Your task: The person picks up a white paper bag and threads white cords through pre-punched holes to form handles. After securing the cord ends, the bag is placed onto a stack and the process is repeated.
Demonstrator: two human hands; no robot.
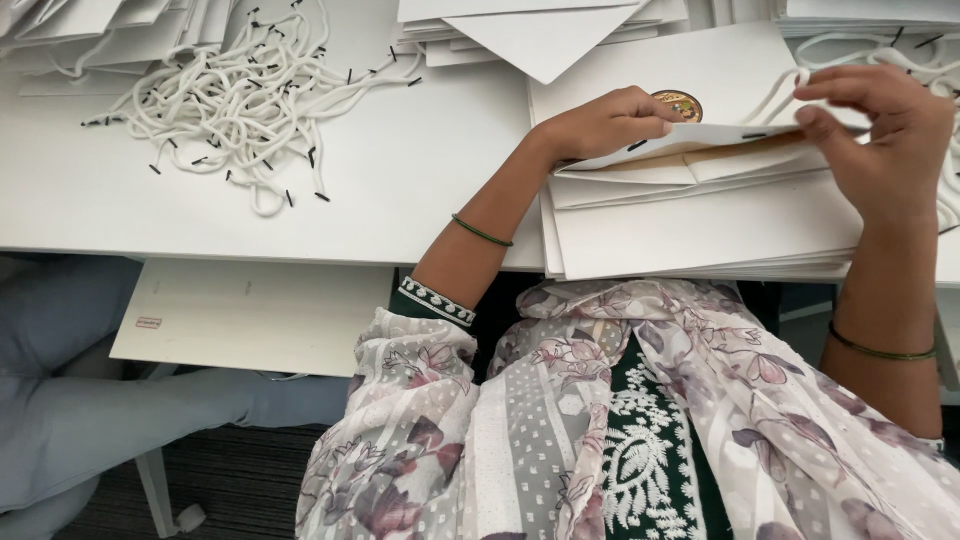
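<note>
Hands on a flat white paper bag atop a stack of bags at the right of the desk.

Left hand pressed on the bag's folded rim, fingers curled, just beside a round gold seal. Right hand pinching a white cord handle between thumb and fingers, grip closed on it. Loose heap of white cords with black tips well apart to the left; more folded bags along the far edge. Flat white sheet with a small red label under the desk edge.
</note>
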